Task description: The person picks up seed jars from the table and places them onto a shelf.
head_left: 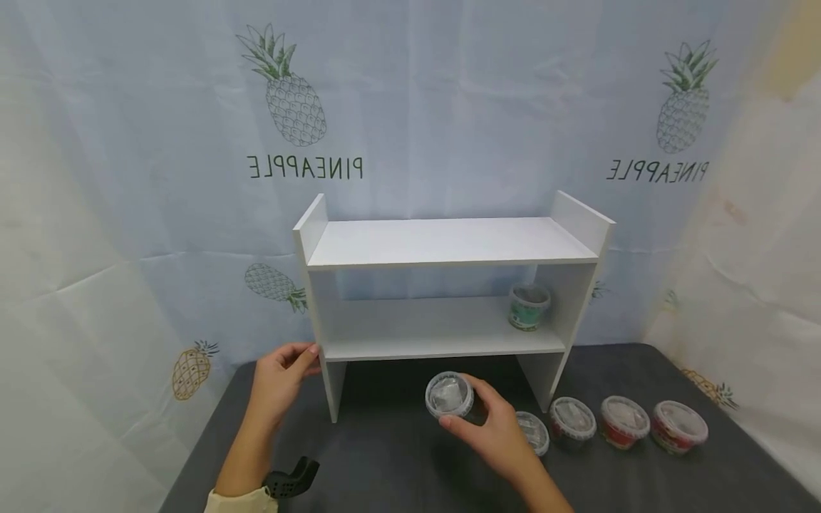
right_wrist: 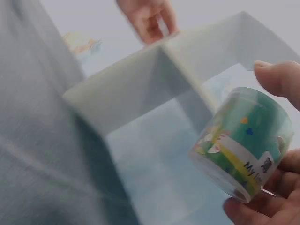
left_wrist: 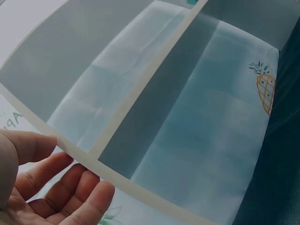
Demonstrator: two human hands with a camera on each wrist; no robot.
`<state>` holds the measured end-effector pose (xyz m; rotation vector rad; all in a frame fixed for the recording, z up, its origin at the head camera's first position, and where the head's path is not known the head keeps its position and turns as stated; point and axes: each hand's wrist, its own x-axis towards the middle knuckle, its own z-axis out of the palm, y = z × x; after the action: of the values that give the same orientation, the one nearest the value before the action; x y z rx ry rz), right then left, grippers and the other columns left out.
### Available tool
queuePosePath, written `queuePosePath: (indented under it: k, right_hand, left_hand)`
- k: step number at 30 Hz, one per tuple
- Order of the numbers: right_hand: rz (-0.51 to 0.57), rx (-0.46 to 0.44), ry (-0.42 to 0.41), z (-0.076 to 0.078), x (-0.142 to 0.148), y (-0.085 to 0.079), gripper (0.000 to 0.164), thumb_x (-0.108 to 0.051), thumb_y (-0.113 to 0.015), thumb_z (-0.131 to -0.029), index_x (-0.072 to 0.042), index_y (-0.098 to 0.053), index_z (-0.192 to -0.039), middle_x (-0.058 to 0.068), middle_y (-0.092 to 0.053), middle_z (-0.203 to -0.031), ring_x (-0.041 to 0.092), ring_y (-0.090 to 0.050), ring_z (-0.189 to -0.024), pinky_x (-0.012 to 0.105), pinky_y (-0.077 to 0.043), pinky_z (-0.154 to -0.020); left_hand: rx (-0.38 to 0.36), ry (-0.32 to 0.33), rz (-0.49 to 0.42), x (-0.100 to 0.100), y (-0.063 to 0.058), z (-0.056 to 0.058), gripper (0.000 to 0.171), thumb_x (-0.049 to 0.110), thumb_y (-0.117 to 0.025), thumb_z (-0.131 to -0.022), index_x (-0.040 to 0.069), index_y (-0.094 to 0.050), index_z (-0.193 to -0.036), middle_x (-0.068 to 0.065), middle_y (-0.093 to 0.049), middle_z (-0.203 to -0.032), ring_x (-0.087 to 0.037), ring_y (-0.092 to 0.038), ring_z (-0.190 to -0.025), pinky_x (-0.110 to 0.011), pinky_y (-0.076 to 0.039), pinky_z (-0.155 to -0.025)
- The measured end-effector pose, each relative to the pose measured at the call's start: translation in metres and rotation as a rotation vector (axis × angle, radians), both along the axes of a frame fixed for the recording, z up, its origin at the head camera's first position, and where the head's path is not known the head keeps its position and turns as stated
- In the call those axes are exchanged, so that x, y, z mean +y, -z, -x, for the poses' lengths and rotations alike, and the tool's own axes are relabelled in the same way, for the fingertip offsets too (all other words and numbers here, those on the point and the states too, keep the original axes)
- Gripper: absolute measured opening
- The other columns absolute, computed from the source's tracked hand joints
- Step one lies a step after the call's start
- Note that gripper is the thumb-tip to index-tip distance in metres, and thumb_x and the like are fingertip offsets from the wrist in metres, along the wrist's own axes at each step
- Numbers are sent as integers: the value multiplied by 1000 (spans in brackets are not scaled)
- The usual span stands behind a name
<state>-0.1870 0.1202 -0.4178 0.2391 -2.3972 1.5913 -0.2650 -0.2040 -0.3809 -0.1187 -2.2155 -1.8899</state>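
Observation:
In the head view my right hand (head_left: 490, 427) grips a small lidded plastic cup (head_left: 449, 393) in front of the lower shelf board. The right wrist view shows that cup (right_wrist: 248, 140) from the side, green with a colourful printed label, tilted between thumb and fingers. My left hand (head_left: 285, 374) is at the left side panel of a white two-tier shelf (head_left: 436, 349). In the left wrist view the fingertips (left_wrist: 104, 190) rest against the outside of that panel near the lower board. Another green cup (head_left: 529, 308) stands on the lower board at the right.
To the right on the dark table (head_left: 372, 470) stand several lidded cups, among them a red one (head_left: 624, 422) and another reddish one (head_left: 680, 427). One cup (head_left: 532, 432) is partly covered by my right hand. A pineapple-print curtain (head_left: 436, 128) hangs behind the shelf.

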Motion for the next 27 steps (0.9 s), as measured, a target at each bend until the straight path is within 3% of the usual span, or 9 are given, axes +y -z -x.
queuePosePath:
  k: [7, 13, 18, 27]
  right_hand:
    - [115, 149, -56, -5, 2, -41, 60, -13, -77, -86, -10, -50, -140, 10, -59, -131, 7, -61, -115, 19, -51, -93]
    - [175, 166, -62, 5, 2, -67, 62, -11, -74, -89, -9, -45, -144, 12, -55, -137, 10, -57, -123, 19, -52, -91]
    - [155, 161, -64, 22, -2, -74, 65, -16, -77, -87, -11, -45, -143, 10, -56, -137, 18, -56, -127, 22, -51, -95]
    - [79, 142, -103, 41, -8, -74, 63, -26, -74, -90, -10, -44, -144, 9, -57, -135, 22, -54, -129, 36, -49, -102]
  left_hand:
    - [-12, -15, -5, 1, -1, 1, 38, 29, -64, -97, -6, -66, -112, -16, -67, -109, -7, -68, -86, -27, -59, -78]
    - [-19, -7, -5, 2, -1, 2, 37, 28, -63, -98, -6, -65, -113, -17, -67, -110, -6, -68, -86, -22, -58, -76]
    - [-17, -11, -7, 1, 0, 3, 37, 27, -64, -97, -6, -65, -113, -16, -67, -109, -6, -68, -86, -23, -58, -77]
    - [-17, -3, -11, 0, 1, 2, 37, 28, -64, -97, -5, -66, -114, -13, -68, -107, -7, -68, -86, -24, -58, -77]
